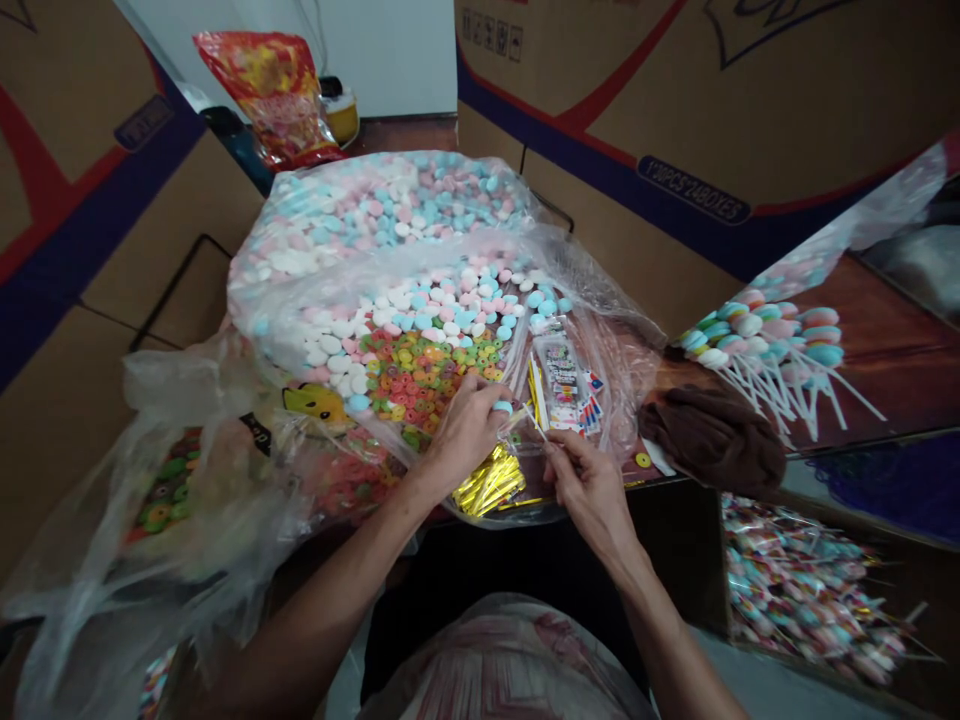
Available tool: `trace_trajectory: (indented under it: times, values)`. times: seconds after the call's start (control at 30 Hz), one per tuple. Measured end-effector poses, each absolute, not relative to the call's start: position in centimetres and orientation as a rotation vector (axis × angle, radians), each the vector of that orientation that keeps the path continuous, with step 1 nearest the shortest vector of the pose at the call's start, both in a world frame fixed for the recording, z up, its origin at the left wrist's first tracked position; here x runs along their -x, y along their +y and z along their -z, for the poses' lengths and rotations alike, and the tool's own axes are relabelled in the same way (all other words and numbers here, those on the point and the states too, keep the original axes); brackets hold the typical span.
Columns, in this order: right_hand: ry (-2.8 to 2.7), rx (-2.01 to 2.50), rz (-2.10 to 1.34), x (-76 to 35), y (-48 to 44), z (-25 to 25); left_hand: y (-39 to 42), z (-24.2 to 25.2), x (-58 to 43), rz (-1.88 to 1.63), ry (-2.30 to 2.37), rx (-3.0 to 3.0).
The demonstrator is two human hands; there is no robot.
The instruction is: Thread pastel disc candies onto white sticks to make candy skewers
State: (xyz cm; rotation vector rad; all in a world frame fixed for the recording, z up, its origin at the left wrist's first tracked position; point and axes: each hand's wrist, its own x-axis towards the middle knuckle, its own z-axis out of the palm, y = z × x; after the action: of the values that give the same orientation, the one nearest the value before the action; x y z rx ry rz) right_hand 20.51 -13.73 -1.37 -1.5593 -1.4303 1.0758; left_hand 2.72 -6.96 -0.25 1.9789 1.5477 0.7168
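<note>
My left hand (466, 425) pinches a pale blue candy (502, 407) between its fingertips. Close beside it, the closed fingers of my right hand (589, 482) grip a thin white lollipop stick (535, 424), which points up and left toward the candy. Whether stick and candy touch, I cannot tell. Below my left hand lies a bundle of gold twist ties (491, 480). Ring-shaped candies (416, 375) in red, yellow and green spread beyond that hand. Behind them, a large clear plastic bag (330, 250) spills pink, white and blue candies (450, 310).
Finished candy sticks (765, 330) lie in a pile at right, behind a brown cloth (716, 435). A box of wrapped candy sticks (810, 590) stands lower right. Large cardboard boxes (600, 60) enclose the back. Small printed packets (562, 370) lie near my right hand.
</note>
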Motion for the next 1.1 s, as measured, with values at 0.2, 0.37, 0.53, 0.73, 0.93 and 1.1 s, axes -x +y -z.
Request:
trace_trajectory:
  times: [0.2,0.37,0.53,0.73,0.93,1.1]
  values:
    - [-1.489,1.566,-1.033,-20.5,-13.7,1.3,-7.5,0.0,-2.6,-0.632,1.527,-1.980]
    - [-1.614,1.570,-0.971,-20.1,-13.9,0.5,-8.1,0.0,-2.5,-0.710,1.484,-1.911]
    - [-1.677,1.530,-0.963,-19.4,-14.5,0.0,-8.1,0.9,-2.6,-0.924,1.395,-1.674]
    - [-1.702,1.580,-0.919,-18.7,-14.6,-0.8,-9.0,0.6,-2.8,-0.953,1.472,-1.692]
    - [-1.749,1.572,-0.879,-17.5,-14.8,-1.8,-11.0,-0.4,-2.7,-1.088,1.576,-1.792]
    - [-1.730,1.539,-0.887,-16.0,-15.5,-2.1,-12.7,-0.7,-1.8,-1.115,1.629,-1.785]
